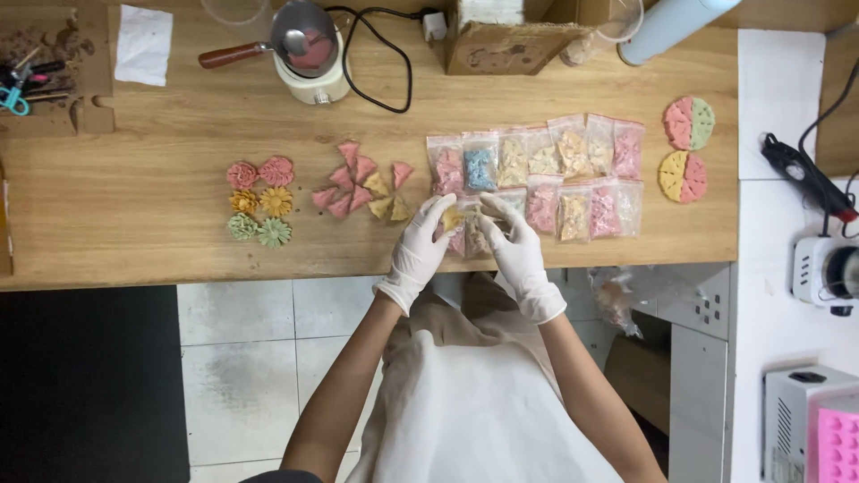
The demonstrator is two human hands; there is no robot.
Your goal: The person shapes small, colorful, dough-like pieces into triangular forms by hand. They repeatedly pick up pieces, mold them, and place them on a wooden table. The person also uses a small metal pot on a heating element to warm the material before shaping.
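My gloved left hand (419, 249) and right hand (514, 250) pinch a small clear bag (465, 234) at the surface (134, 224) edge; filled bags (555, 170) lie beyond, while loose pink and yellow wedges (362, 183) remain unbagged.

the wooden surface (134, 241) carries six flower-shaped pieces (259, 203) in two columns at its left, a loose heap of pink and yellow wedges (361, 182) near the middle, and two rows of small clear bags (546, 179) with coloured pieces. two round two-tone discs (686, 149) lie at the right end. a small melting pot (309, 58) with a black cord (376, 85) stands at the far edge, beside a cardboard box (506, 45).
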